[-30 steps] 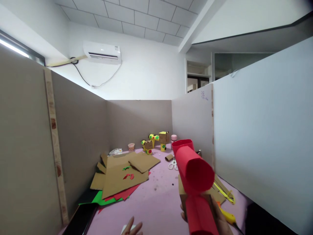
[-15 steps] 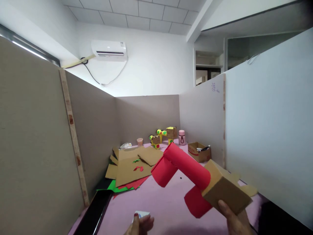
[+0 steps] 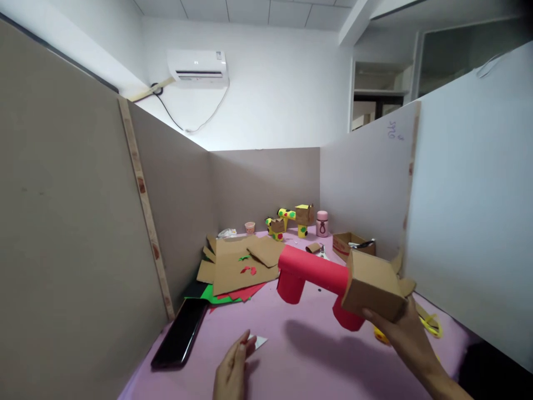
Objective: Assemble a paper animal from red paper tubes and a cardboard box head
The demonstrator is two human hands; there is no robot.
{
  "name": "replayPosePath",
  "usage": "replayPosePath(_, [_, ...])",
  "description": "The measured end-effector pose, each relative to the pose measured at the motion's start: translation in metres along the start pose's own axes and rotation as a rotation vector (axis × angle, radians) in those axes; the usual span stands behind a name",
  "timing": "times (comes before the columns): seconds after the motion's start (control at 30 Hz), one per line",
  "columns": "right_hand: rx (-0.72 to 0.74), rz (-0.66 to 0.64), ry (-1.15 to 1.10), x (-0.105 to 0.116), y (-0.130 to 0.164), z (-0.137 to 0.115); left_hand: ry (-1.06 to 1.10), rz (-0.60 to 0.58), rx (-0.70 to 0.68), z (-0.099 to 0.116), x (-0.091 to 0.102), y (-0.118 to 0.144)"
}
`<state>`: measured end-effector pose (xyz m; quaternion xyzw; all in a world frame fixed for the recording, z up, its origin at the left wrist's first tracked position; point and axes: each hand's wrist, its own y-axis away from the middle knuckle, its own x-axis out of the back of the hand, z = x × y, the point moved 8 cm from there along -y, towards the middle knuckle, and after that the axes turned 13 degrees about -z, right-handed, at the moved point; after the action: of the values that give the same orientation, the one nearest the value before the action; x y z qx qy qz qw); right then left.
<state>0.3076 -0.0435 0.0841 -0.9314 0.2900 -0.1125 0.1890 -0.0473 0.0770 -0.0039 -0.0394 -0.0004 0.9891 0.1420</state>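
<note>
My right hand (image 3: 395, 328) grips a tan cardboard box (image 3: 375, 283) by its underside and near end. A red paper tube (image 3: 314, 269) is joined to the box and runs left from it. Two shorter red tubes point down beneath, one red tube (image 3: 290, 288) at the far end and another red tube (image 3: 347, 315) by the box. This model is raised above the table, over its shadow. Lower down, my left hand (image 3: 233, 364) has its thumb and fingers closed together. A small white piece (image 3: 260, 341) sticks out beyond its fingertips.
A black phone (image 3: 181, 336) lies at left, near cardboard sheets (image 3: 229, 272) and green and red paper. Yellow spotted models (image 3: 287, 214), a pink bottle (image 3: 322, 225) and an open box (image 3: 343, 247) stand farther back. Yellow scissors (image 3: 431, 325) lie right. Partitions enclose the table (image 3: 308, 361).
The red model has turned more level, and its box end has risen in view. My view has tilted down, showing more table, the phone and the yellow-handled items. My left hand shows more fully.
</note>
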Motion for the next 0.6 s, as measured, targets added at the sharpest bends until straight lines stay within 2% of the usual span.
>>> replayPosePath(0.07, [-0.026, -0.005, 0.066, -0.006, 0.0, -0.001, -0.044, 0.025, 0.013, 0.002, 0.002, 0.002])
replayPosePath(0.17, [-0.043, -0.04, 0.048, -0.018, 0.005, 0.003, -0.058, 0.035, 0.058, 0.002, 0.0, 0.005])
replayPosePath(0.27, [-0.043, -0.075, 0.004, -0.028, 0.01, 0.011, -0.045, 0.005, -0.019, 0.014, -0.014, 0.003])
replayPosePath(0.33, [-0.058, -0.085, 0.021, -0.031, 0.014, 0.015, -0.022, -0.044, -0.061, 0.022, -0.033, 0.001])
replayPosePath(0.4, [-0.059, -0.082, 0.054, -0.033, 0.017, 0.017, 0.044, -0.116, -0.04, 0.026, -0.058, -0.003])
replayPosePath(0.6, [0.078, 0.002, 0.196, -0.03, 0.03, 0.015, 0.389, -0.335, 0.184, 0.024, -0.136, 0.003])
